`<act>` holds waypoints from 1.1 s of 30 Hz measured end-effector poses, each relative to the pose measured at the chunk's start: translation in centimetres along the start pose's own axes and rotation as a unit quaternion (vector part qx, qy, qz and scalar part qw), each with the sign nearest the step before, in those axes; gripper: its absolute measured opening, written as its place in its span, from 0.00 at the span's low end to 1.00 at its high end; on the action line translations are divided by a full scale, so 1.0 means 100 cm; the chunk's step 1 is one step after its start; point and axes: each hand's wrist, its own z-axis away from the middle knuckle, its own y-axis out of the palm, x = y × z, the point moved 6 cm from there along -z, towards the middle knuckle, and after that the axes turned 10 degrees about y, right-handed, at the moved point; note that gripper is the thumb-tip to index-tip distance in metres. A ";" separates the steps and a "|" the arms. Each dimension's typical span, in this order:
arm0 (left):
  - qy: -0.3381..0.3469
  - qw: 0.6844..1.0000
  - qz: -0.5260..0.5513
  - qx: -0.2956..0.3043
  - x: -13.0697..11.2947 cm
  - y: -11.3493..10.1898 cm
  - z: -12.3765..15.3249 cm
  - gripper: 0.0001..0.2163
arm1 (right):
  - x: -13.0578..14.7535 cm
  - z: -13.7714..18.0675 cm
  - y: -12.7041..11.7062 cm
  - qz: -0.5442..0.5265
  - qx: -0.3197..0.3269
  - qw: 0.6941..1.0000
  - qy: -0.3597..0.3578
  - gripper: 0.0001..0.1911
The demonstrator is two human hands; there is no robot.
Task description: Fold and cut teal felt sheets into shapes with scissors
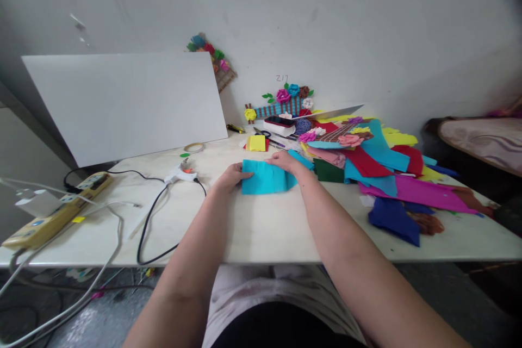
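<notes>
A folded piece of turquoise felt (pixel 267 178) lies on the white table (pixel 261 228) in front of me. My left hand (pixel 233 175) grips its left edge, thumb on top. At the felt's upper right corner, my right hand (pixel 286 161) rests on it with fingers curled over the top edge. Both forearms reach forward from the near edge of the table.
A heap of coloured felt sheets (pixel 387 174) spreads over the right of the table, with felt flowers (pixel 293 95) and scissors (pixel 265 135) behind. A glue gun (pixel 181 174) with black cable, a yellow power strip (pixel 57 212) and a leaning white board (pixel 126 103) stand left.
</notes>
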 end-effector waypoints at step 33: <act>-0.053 0.983 0.162 -0.067 0.003 0.000 0.000 0.18 | 0.017 0.001 0.010 -0.116 -0.016 0.992 -0.050 0.06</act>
